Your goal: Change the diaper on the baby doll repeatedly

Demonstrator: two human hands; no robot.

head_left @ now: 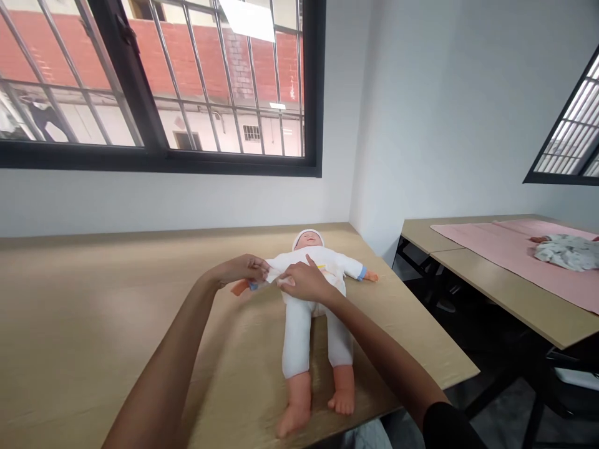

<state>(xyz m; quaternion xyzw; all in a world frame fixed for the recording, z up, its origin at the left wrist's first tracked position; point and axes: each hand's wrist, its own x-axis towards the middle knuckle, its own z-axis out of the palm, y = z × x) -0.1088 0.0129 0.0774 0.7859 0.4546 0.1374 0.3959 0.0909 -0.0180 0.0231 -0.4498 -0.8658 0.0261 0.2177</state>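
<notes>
A baby doll (pixel 296 340) in a white outfit and white cap lies on its back, its bare feet toward me. A white diaper (pixel 334 272) with a small yellow mark covers its waist. At the doll's side on the left, my left hand (pixel 248 269) is closed, pinching a white side flap (pixel 274 274) of the diaper. My right hand (pixel 306 280) lies over the doll's waist, fingers curled on the same flap and the thumb pointing up. Behind my left hand, part of the doll's arm is hidden; its blue cuff and hand show below.
The doll lies on a light wooden table (pixel 116 324) against a white wall, below a barred window (pixel 210 81). To the right stands another table (pixel 505 299) with a pink cloth (pixel 500 246) and a doll in patterned clothing (pixel 568 252). A dark gap separates the tables.
</notes>
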